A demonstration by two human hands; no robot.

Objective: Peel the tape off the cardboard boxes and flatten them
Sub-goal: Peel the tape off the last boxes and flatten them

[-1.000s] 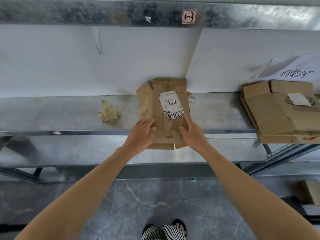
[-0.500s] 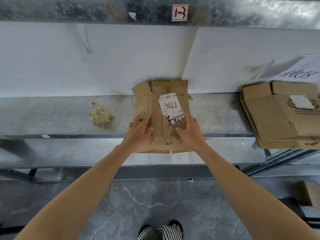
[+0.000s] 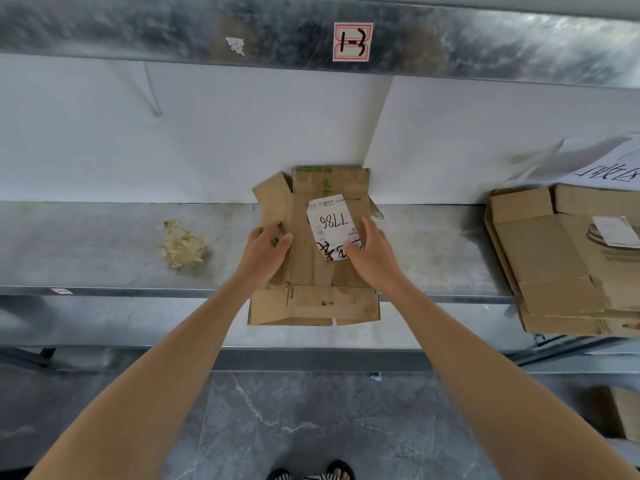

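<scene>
A storeroom: galvanized metal shelving point(image 3: 104, 247) with a numbered bay label point(image 3: 353, 41).

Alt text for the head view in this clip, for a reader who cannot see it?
The left hand and right hand rest on a flattened cardboard box on a metal shelf, its near end overhanging the front edge; a white label marked 7786 is on top. A crumpled wad of tape lies to its left, a stack of flattened boxes to its right.
</scene>
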